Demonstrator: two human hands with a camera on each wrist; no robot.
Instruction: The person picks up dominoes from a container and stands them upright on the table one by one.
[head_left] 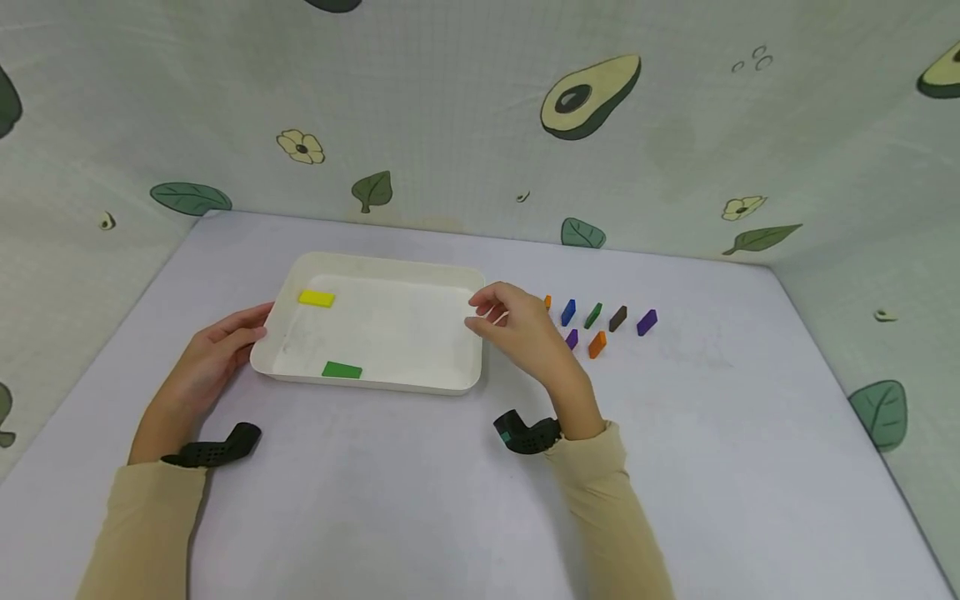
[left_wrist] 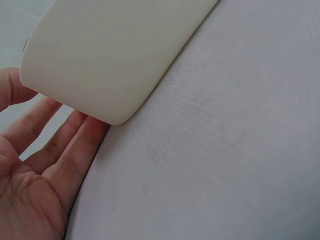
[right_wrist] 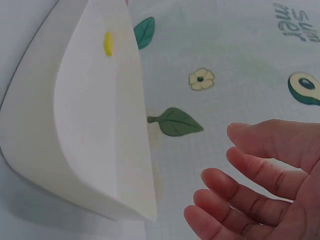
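A white rectangular tray (head_left: 390, 385) lies on the table, with a flat yellow block (head_left: 317, 298) near its far left corner and a flat green block (head_left: 342, 370) along its near side. My left hand (head_left: 206, 358) rests against the tray's left end, its extended fingers (left_wrist: 75, 145) touching the outer wall and the thumb at the rim. Over the tray's right end is my right hand (head_left: 517, 329), fingers loosely bent and apart, with nothing between thumb and fingertips. The right wrist view shows this bare hand beside the tray's rim (right_wrist: 135, 150).
Right of the tray, several small blocks stand in two rough rows: blue (head_left: 568, 312), green (head_left: 593, 315), brown (head_left: 617, 318), purple (head_left: 647, 322) and orange (head_left: 597, 344) among them. My right hand partly hides the leftmost ones. A patterned cloth (head_left: 450, 125) hangs behind the white table (head_left: 390, 500).
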